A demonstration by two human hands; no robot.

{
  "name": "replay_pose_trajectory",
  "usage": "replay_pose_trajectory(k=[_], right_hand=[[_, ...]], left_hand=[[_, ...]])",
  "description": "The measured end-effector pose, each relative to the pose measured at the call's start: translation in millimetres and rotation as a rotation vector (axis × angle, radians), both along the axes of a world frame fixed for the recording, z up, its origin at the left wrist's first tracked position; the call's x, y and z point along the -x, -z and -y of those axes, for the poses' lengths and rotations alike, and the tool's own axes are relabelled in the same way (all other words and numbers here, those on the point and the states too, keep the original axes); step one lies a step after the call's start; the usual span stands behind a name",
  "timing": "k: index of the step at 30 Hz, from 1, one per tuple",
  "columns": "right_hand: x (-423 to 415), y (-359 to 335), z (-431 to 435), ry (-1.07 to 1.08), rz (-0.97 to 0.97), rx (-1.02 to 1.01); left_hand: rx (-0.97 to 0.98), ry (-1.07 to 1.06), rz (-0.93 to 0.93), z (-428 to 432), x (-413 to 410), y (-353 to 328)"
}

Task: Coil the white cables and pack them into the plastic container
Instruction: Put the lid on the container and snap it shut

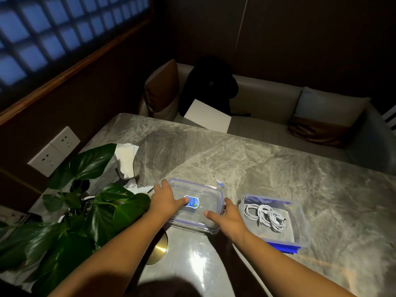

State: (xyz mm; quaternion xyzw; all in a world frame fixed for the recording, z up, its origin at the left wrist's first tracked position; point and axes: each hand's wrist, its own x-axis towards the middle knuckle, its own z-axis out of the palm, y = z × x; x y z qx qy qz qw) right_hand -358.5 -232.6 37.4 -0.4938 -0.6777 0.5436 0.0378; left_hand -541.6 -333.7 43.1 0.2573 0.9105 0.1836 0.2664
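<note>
Marble-look grey table [235, 159], veiny and glossy; on it lies a clear rectangular plastic lid [205, 196] with rounded corners and a blue seal; left hand [165, 200] grips its 9 o'clock edge, thumb on top by the blue sticker [194, 203]; right hand [228, 218] grips the 3 o'clock edge, thumb on top too; just at 3 o'clock of the lid sits the clear container [302, 221], white cables [265, 215] coiled in a loose bundle inside; glossy leafy plant [92, 206] at 9.

The grey marble table [246, 159] carries a clear plastic lid [205, 198], a clear plastic box [301, 213], a green leafy plant [92, 159] and white paper tissues [126, 159].
</note>
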Motion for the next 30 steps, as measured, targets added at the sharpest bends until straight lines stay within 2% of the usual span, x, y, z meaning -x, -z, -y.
replay_pose_trajectory(k=[6,13,24,30], right_hand=[[-10.8,-21.6,-20.1,0.108,-0.019,-0.251],[-54.2,-35.6,-54.5,0.166,-0.038,-0.337],[-165.9,-34.6,-124.1,0.217,-0.02,-0.298],[-198.0,-19.1,-139.5,0.181,0.027,-0.316]], left_hand=[[-0.092,-0.048,-0.023,-10.7,-8.1,-20.2],[-0.271,-0.034,-0.036,-32.3,-42.2,-35.0],[-0.394,0.0,0.144,-83.4,-129.4,-26.3],[-0.399,-0.02,0.155,-99.7,-160.0,-15.3]])
